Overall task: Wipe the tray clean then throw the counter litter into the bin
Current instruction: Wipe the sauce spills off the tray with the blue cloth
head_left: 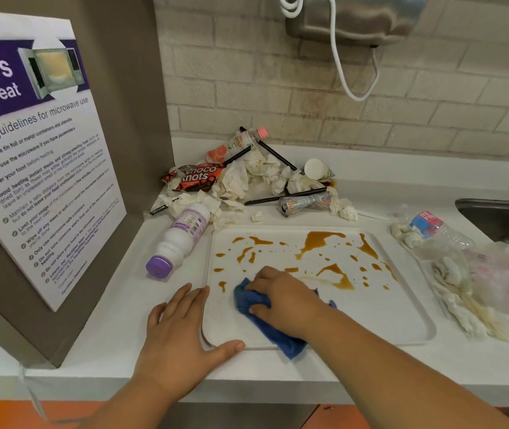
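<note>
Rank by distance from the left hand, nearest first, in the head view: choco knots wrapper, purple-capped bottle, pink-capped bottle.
1. Purple-capped bottle, lying just beyond the left hand.
2. Choco knots wrapper, farther back, slightly right.
3. Pink-capped bottle, rearmost, right of the wrapper.

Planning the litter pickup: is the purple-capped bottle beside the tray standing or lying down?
Lying down: the bottle rests on its side on the counter, cap on.
</note>
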`<move>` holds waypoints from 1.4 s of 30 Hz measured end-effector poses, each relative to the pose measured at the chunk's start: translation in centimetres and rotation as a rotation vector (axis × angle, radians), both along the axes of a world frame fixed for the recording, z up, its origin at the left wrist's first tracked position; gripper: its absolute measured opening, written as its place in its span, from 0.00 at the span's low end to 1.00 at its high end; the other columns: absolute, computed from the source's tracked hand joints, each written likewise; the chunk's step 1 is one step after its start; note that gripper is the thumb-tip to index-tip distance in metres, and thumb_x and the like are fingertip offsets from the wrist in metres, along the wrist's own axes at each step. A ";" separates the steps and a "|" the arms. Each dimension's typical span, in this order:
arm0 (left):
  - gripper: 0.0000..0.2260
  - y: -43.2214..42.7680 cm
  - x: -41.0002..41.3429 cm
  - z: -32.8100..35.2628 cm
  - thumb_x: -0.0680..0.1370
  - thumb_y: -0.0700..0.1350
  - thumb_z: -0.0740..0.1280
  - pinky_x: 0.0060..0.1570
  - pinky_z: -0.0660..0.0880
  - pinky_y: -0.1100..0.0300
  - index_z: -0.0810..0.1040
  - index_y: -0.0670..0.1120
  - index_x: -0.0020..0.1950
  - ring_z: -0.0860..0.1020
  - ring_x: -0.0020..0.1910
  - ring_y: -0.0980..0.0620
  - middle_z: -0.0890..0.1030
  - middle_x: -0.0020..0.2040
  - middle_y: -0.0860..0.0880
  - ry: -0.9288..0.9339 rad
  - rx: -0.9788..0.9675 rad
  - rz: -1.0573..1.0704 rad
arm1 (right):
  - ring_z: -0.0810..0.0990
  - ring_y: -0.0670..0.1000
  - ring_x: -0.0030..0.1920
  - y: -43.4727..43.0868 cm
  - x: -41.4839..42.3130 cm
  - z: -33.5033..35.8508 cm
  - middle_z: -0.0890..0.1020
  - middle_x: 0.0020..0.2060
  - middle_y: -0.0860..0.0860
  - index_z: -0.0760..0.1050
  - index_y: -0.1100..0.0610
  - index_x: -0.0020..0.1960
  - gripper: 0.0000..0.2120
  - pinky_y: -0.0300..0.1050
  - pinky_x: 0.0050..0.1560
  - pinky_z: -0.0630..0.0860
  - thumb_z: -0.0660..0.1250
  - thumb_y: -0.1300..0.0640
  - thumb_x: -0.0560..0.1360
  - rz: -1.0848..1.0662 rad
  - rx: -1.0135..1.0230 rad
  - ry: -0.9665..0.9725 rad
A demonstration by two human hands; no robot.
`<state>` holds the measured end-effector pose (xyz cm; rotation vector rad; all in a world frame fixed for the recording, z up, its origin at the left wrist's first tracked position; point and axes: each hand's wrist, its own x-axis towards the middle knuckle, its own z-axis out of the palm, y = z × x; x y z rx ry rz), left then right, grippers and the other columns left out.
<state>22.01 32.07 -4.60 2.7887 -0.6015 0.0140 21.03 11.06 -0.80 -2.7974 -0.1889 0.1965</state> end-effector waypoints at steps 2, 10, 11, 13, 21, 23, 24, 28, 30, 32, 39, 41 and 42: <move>0.54 0.1 0.0 -0.1 0.56 0.82 0.39 0.73 0.50 0.55 0.50 0.55 0.76 0.49 0.76 0.58 0.55 0.76 0.58 -0.005 0.000 -0.003 | 0.74 0.52 0.55 -0.2 0.0 0.6 0.72 0.59 0.49 0.75 0.52 0.63 0.15 0.43 0.58 0.70 0.63 0.54 0.77 0.024 0.048 0.062; 0.52 0.0 0.1 0.1 0.57 0.82 0.42 0.73 0.48 0.54 0.50 0.56 0.76 0.48 0.76 0.58 0.55 0.77 0.58 0.019 -0.008 0.003 | 0.72 0.57 0.59 2.2 2.6 -0.5 0.68 0.63 0.53 0.69 0.55 0.68 0.19 0.51 0.61 0.70 0.60 0.51 0.79 0.009 -0.096 -0.016; 0.52 0.0 0.1 0.1 0.57 0.82 0.42 0.73 0.48 0.54 0.51 0.56 0.76 0.48 0.76 0.58 0.55 0.77 0.58 0.018 -0.008 0.002 | 0.72 0.57 0.58 2.4 2.4 -0.6 0.69 0.62 0.53 0.70 0.55 0.68 0.19 0.51 0.60 0.70 0.60 0.51 0.79 0.030 -0.087 -0.029; 0.53 0.1 0.2 -0.1 0.56 0.82 0.41 0.73 0.48 0.53 0.51 0.56 0.76 0.48 0.76 0.58 0.55 0.76 0.58 0.012 -0.005 0.001 | 0.73 0.55 0.55 2.1 2.1 -0.3 0.70 0.59 0.52 0.73 0.54 0.65 0.16 0.49 0.58 0.71 0.60 0.53 0.78 0.051 -0.030 -0.009; 0.53 0.1 0.2 0.1 0.56 0.82 0.43 0.73 0.48 0.52 0.53 0.56 0.76 0.48 0.76 0.58 0.56 0.76 0.58 0.020 -0.025 0.000 | 0.71 0.58 0.58 3.7 3.5 -0.5 0.69 0.62 0.53 0.69 0.54 0.68 0.18 0.52 0.60 0.69 0.60 0.54 0.79 0.044 -0.143 -0.037; 0.53 0.1 0.2 0.0 0.56 0.82 0.44 0.73 0.49 0.53 0.53 0.56 0.76 0.49 0.76 0.59 0.58 0.76 0.58 0.013 -0.037 -0.004 | 0.71 0.57 0.56 4.0 2.5 -0.1 0.70 0.60 0.52 0.72 0.52 0.66 0.17 0.50 0.57 0.70 0.61 0.55 0.78 0.114 -0.064 -0.015; 0.53 0.1 0.3 -0.1 0.56 0.82 0.44 0.73 0.49 0.53 0.53 0.56 0.76 0.49 0.76 0.58 0.58 0.76 0.58 0.016 -0.042 -0.006 | 0.73 0.56 0.55 3.6 2.1 0.3 0.71 0.59 0.51 0.74 0.52 0.64 0.15 0.49 0.56 0.70 0.62 0.56 0.77 0.143 -0.024 0.013; 0.54 0.1 0.2 0.0 0.55 0.82 0.43 0.73 0.48 0.52 0.51 0.56 0.76 0.48 0.76 0.58 0.55 0.77 0.57 0.032 -0.016 0.003 | 0.75 0.53 0.54 2.3 1.9 1.7 0.73 0.56 0.50 0.78 0.51 0.60 0.15 0.49 0.57 0.72 0.63 0.59 0.75 0.184 -0.022 0.112; 0.53 0.1 0.2 0.1 0.56 0.82 0.45 0.73 0.47 0.53 0.51 0.57 0.76 0.48 0.76 0.58 0.55 0.77 0.58 0.033 -0.008 0.003 | 0.74 0.55 0.54 3.2 2.1 1.5 0.73 0.56 0.50 0.77 0.52 0.60 0.14 0.52 0.56 0.72 0.62 0.59 0.76 0.166 -0.049 0.070; 0.52 0.0 0.1 0.2 0.56 0.81 0.45 0.73 0.47 0.53 0.51 0.57 0.76 0.48 0.76 0.58 0.55 0.76 0.58 0.028 -0.007 -0.002 | 0.72 0.56 0.54 4.4 1.7 1.2 0.72 0.57 0.50 0.76 0.52 0.61 0.14 0.51 0.55 0.71 0.61 0.58 0.76 0.167 -0.041 0.030; 0.53 0.1 0.2 -0.2 0.56 0.83 0.45 0.73 0.48 0.52 0.52 0.57 0.76 0.48 0.76 0.58 0.55 0.77 0.58 0.031 0.003 0.010 | 0.66 0.52 0.59 1.7 -1.1 3.6 0.70 0.63 0.45 0.73 0.44 0.65 0.19 0.50 0.61 0.67 0.59 0.57 0.77 0.259 -0.153 0.143; 0.52 0.1 0.2 -0.2 0.57 0.82 0.47 0.73 0.49 0.51 0.53 0.56 0.76 0.49 0.76 0.57 0.57 0.76 0.58 0.032 -0.018 0.005 | 0.67 0.51 0.61 0.3 -1.5 5.1 0.70 0.63 0.46 0.74 0.46 0.66 0.19 0.48 0.63 0.67 0.58 0.58 0.77 0.161 -0.099 0.088; 0.51 0.1 0.2 -0.1 0.58 0.82 0.49 0.73 0.49 0.51 0.53 0.56 0.76 0.50 0.76 0.57 0.57 0.76 0.58 0.036 -0.026 0.007 | 0.67 0.51 0.62 -0.5 -1.4 5.9 0.70 0.63 0.47 0.73 0.47 0.66 0.20 0.47 0.64 0.66 0.59 0.59 0.76 0.118 -0.090 0.043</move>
